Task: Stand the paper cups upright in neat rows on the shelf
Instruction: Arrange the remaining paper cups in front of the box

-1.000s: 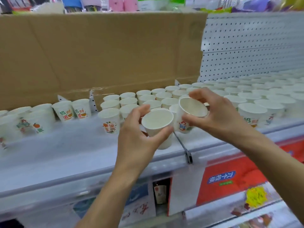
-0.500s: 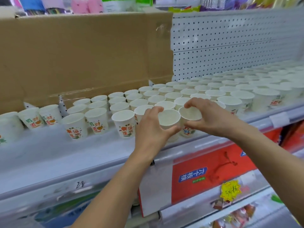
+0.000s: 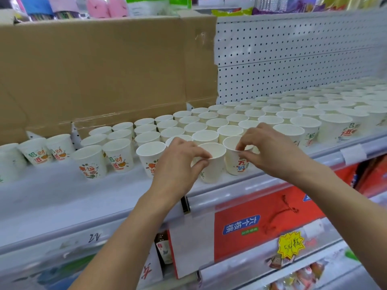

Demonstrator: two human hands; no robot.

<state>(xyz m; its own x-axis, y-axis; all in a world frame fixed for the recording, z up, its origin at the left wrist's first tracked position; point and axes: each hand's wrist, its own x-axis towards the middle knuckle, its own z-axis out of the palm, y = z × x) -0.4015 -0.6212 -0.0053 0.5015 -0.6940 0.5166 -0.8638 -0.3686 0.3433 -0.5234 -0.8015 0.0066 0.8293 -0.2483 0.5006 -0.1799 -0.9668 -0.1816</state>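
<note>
**White paper cups down at shelf front, a hand on each rim**

White paper, thin rolled rims, tapered round walls: that goes for every cup here. A second ago both hands held two cups up off the shelf, mouths tipped toward the camera. Half a second ago they were lower, at the front row. Now both stand upright on the shelf (image 3: 62, 197), near its front edge.

Left hand (image 3: 178, 162): forefinger over the rim, thumb on the outer wall, pinching the left cup (image 3: 211, 166). Its side is mostly blank, with a small green print low down.

Right hand (image 3: 270, 149): curled fingertips pinch the near rim of the right cup (image 3: 234, 162), which has red and orange characters on its wall. The two cups sit side by side and seem to touch. A third front cup (image 3: 149, 158) is just left of the left hand.

Behind them the rows of cups (image 3: 240, 120) run back and off to the right, rims close together, all mouth-up. Looser cups stand at the left, some leaning.

The shelf surface is pale, smooth and slightly glossy, with a clear plastic label strip (image 3: 352, 156) on its front lip. A brown corrugated cardboard sheet (image 3: 94, 76), creased and torn at one edge, stands at the back left. White perforated metal pegboard (image 3: 293, 55) backs the right. Below is a glossy red carton (image 3: 261, 218) with a yellow starburst sticker (image 3: 291, 244).
</note>
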